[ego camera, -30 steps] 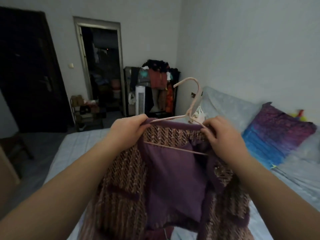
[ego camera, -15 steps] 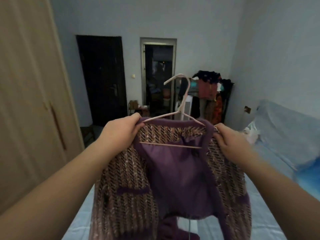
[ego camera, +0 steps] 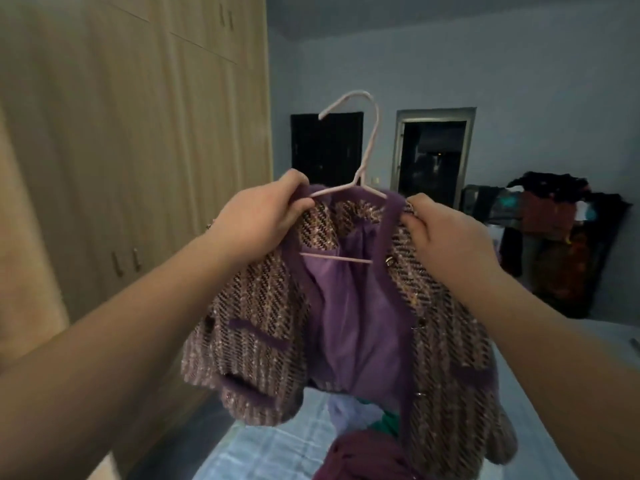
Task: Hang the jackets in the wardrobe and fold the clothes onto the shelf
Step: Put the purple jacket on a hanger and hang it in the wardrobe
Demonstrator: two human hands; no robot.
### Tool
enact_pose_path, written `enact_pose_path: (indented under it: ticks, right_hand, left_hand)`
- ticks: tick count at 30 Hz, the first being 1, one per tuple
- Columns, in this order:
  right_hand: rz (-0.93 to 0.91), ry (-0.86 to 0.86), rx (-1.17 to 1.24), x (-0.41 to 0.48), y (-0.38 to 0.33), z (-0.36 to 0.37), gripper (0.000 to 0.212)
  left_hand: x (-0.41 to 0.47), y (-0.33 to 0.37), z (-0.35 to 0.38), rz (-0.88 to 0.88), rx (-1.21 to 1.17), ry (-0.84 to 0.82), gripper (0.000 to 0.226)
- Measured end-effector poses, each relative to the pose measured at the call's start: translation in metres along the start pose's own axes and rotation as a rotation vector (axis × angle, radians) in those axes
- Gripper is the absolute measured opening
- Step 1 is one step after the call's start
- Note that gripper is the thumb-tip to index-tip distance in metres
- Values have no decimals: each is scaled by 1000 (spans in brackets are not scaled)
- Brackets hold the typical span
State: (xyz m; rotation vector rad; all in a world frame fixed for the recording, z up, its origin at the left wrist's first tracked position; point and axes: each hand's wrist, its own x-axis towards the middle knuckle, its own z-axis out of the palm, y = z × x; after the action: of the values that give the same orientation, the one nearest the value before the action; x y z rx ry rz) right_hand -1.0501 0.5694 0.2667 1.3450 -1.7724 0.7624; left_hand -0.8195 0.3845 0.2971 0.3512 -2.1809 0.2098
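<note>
Our left hand [ego camera: 258,220] and right hand [ego camera: 446,233] each pinch a shoulder of the purple tweed jacket [ego camera: 349,306], held up in front of us on its pink hanger [ego camera: 360,161] above the bed [ego camera: 277,448]. We judge the hanging step is under way; next, the closed wardrobe [ego camera: 131,150] on our left needs opening.

The pale pink wire hanger [ego camera: 360,188] has both shoulder ends hidden inside the purple tweed jacket [ego camera: 263,306], whose lower right hem runs off the bottom edge. The heap of dark clothes on the far rack [ego camera: 554,216] is too dim to sort out, and the crumpled garments on the checked blue bed [ego camera: 277,452] are half covered by the jacket.
</note>
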Motion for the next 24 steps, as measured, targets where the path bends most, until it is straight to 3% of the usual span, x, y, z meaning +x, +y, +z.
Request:
enact_pose_path:
  ticks: [3,5,7,10,15,19,24]
  right_hand:
    - [17,1,34,8,-31,6,25]
    - [14,-33,71,5,-62,19,25]
    - [-38,-111,119,-1,-103,35,23]
    - [-133,-187,182,-10,-164,49,21]
    - [-273,-223,282,-16,-235,58,24]
    - [-325,-305,339,-16,-275,61,29]
    - [-544,-382,366,-31,-326,74,30]
  left_hand:
    - [-37,-37,-59,-161,-225,-258,80]
    - [-75,-58,-89,-258,-173,-403,101]
    - [-117,-79,-109,-274,-16,-489,105]
    - [-185,-103,-146,-332,130,-527,85]
    - [-265,-115,-221,-475,306,-335,39]
    - [-276,-107,-280,-604,267,-160,25]
    - [-275,-108,-339,-681,10,-61,23]
